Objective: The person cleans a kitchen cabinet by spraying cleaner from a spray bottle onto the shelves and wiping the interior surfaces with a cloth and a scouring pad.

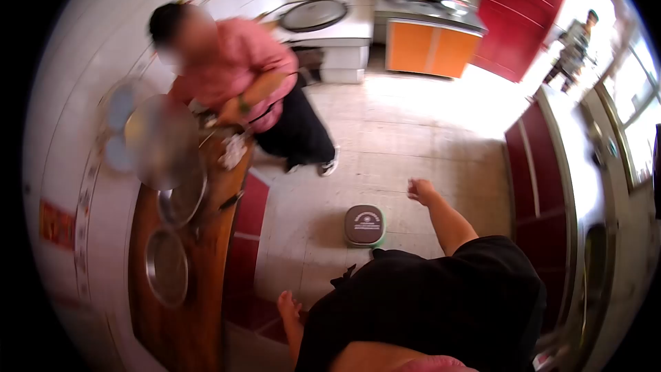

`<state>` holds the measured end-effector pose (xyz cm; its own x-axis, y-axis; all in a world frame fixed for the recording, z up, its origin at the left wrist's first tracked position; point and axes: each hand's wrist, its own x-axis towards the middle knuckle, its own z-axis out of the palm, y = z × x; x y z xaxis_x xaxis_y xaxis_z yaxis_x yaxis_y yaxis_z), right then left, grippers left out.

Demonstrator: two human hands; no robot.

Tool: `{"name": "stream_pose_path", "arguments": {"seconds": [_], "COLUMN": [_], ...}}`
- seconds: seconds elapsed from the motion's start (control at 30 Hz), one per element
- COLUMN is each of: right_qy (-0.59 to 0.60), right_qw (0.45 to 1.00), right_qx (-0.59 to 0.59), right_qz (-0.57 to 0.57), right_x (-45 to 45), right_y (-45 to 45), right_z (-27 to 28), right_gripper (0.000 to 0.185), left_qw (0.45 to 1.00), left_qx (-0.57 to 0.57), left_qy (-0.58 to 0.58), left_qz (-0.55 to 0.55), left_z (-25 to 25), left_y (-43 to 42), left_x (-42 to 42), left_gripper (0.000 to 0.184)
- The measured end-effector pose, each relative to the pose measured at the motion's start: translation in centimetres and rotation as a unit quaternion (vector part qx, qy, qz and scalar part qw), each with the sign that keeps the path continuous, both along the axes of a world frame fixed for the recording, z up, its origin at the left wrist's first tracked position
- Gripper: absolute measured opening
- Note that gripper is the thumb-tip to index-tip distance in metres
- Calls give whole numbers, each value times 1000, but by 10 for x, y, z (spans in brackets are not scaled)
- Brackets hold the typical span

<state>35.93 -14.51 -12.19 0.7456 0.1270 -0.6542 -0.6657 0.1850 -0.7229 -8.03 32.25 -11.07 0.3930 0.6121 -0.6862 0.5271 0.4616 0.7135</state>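
My right hand (420,191) is stretched out over the tiled floor, its fingers curled in and nothing visible in them. Below and to the left of it stands a small bin (364,225) with a brown-grey lid and pale green sides, apart from the hand. Low in the view, my left hand (290,306) hangs beside the wooden counter (213,282), fingers loosely apart and holding nothing I can see. On that counter lie a round metal pan (167,266), a second metal pan (184,201) and a dark-handled knife (231,200).
A person in a pink top (241,62) stands at the counter's far end, near a blurred round lid (162,141). Beyond are a stove with a large lid (314,15) and an orange cabinet (434,48). Another person (577,48) is outside the red door (520,14). A sink counter runs along the right.
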Motion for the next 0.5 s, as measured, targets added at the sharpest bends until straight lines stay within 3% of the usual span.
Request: {"name": "stream_pose_path", "arguments": {"seconds": [0.07, 0.1, 0.17, 0.27, 0.4, 0.5], "right_qy": [-20, -49, -136, -230, -311, -299], "right_qw": [946, 917, 862, 811, 780, 744], "right_qx": [259, 315, 387, 402, 386, 391], "right_qz": [-193, -240, -298, -358, -382, -452], "right_x": [-12, -23, -46, -81, -121, -142], "right_y": [-27, -40, -71, -118, -178, -194], "right_z": [64, 112, 186, 259, 264, 255], "right_gripper": [58, 67, 83, 83, 78, 72], "left_qw": [964, 921, 825, 777, 688, 666], "left_qx": [-228, -341, -462, -504, -547, -539], "left_qy": [-130, -177, -326, -376, -451, -470], "left_qz": [40, 70, 16, -27, -155, -213], "left_z": [32, 54, 83, 153, 204, 215], "left_y": [-2, -10, -30, -75, -109, -118], "left_x": [55, 80, 132, 210, 258, 259], "left_gripper": [69, 77, 93, 92, 88, 81]}}
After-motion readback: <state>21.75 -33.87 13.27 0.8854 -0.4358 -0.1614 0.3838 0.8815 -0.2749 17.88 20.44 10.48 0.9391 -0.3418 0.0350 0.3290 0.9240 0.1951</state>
